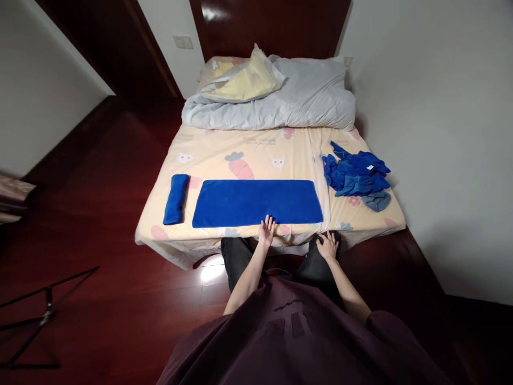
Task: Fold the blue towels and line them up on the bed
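Cloth (257, 200) lies flat ahead of my left fingers (267, 220), loosely apart and holding nothing at its near edge; my right fingers (329, 236) rest spread on my knee (315, 259). Spreading appears done; any next move calls for pinching that edge, with bed sheet (208, 152) showing leftward to a roll (175, 199), rightward to a heap (355, 175).

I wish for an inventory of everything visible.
bed: 1, cream, centre
flat towel: 1, blue, bed's front
folded towel: 1, blue, bed's left
cloth pile: 1, mostly blue, bed's right
bedding: count unclear, grey-yellow, bed's back
headboard: 1, brown, top
wall plates: 2, pale, beside headboard
door: 1, brown, upper left
patterned cloth: 1, beige, left edge
stand: 1, black, lower left
floor: 1, reddish, below
walls: 3, whitish, around
shirt: 1, maroon, bottom
trousers: 1, black, bed's edge
left hand: 1, flat towel's edge
right hand: 1, on trousers
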The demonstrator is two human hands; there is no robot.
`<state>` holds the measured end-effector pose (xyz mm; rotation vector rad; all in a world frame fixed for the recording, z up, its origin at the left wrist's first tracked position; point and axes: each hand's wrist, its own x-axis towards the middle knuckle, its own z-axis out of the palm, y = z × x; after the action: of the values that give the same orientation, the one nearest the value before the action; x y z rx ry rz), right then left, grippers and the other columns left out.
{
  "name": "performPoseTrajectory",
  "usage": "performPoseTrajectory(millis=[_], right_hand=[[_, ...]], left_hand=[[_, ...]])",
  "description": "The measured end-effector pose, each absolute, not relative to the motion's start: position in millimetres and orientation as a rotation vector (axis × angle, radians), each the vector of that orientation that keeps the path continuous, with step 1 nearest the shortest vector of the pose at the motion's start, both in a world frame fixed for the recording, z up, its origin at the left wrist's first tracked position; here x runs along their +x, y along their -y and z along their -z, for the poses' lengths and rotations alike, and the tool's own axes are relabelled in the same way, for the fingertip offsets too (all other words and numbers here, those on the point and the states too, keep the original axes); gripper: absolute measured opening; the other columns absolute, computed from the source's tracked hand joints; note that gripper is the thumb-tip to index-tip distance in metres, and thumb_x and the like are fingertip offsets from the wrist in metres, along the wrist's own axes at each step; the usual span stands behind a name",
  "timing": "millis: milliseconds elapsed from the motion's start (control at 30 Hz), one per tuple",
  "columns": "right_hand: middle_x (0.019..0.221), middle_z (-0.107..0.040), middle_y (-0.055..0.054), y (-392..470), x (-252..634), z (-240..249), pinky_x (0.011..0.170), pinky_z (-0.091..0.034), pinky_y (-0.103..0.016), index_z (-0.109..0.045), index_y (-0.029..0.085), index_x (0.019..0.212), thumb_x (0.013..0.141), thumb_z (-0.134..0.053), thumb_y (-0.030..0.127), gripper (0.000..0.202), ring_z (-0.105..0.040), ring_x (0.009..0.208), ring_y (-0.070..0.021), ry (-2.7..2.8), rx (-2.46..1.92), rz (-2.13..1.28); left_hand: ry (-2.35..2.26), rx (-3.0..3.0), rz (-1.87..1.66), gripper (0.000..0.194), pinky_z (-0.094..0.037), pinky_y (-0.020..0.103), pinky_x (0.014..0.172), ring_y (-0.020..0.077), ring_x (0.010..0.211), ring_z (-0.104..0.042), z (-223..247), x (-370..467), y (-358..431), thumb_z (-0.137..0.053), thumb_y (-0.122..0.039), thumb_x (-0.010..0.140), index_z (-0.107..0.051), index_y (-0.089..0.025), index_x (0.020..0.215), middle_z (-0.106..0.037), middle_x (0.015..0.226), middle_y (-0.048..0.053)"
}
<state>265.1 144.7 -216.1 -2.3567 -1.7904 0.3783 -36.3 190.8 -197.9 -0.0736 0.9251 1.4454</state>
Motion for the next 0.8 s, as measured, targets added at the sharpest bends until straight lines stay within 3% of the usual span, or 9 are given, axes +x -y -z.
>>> performPoseTrajectory(millis=[100,233,367,567,800], right_hand=[[0.153,-0.053,-0.014,-147,253,208,0.119,-0.031,-0.065,-0.077,0.022,0.117,0.091,-0.056,0.029,0.035,-0.04,0.147,-0.0377,1.823,-2.362,-0.378],[0.128,-0.067,-0.016,-162,229,186,0.109,-0.047,-0.043,-0.078,0.017,0.111,0.092,-0.053,0.026,0.033,-0.059,0.122,-0.0307,1.944,-2.149,-0.364],[0.115,-0.07,-0.013,-211,179,154,0.107,-0.047,-0.034,-0.076,0.018,0.111,0.096,-0.049,0.024,0.032,-0.062,0.114,-0.0252,2.114,-1.82,-0.453],[0.123,-0.071,-0.008,-325,67,123,0.104,-0.048,-0.031,-0.072,0.022,0.118,0.103,-0.048,0.024,0.029,-0.063,0.119,-0.0216,2.443,-1.589,-0.702],[0.147,-0.057,-0.014,-444,-25,129,0.11,-0.045,-0.034,-0.061,0.016,0.138,0.103,-0.047,0.02,0.038,-0.056,0.132,-0.0253,2.665,-1.707,-0.722]], left_hand=[[-0.918,-0.11,-1.437,0.042,-0.053,0.032,0.108,0.0185,0.144,-0.05,203,-38,-191,-0.037,-0.036,0.108,-0.064,-0.022,0.137,-0.05,0.158,0.01],[-0.86,-0.162,-1.47,0.048,-0.054,0.03,0.108,0.0179,0.144,-0.05,210,-38,-188,-0.03,-0.04,0.11,-0.064,-0.02,0.137,-0.051,0.157,0.01],[-0.89,-0.191,-1.506,0.048,-0.055,0.032,0.107,0.0187,0.144,-0.05,212,-36,-188,-0.03,-0.04,0.11,-0.062,-0.02,0.14,-0.049,0.159,0.011],[-0.945,-0.235,-1.524,0.042,-0.055,0.033,0.107,0.0194,0.143,-0.052,213,-35,-187,-0.039,-0.036,0.108,-0.061,-0.024,0.142,-0.053,0.155,0.01],[-0.927,-0.343,-1.532,0.041,-0.054,0.031,0.109,0.0195,0.144,-0.051,215,-35,-189,-0.039,-0.031,0.108,-0.062,-0.023,0.14,-0.055,0.154,0.01]])
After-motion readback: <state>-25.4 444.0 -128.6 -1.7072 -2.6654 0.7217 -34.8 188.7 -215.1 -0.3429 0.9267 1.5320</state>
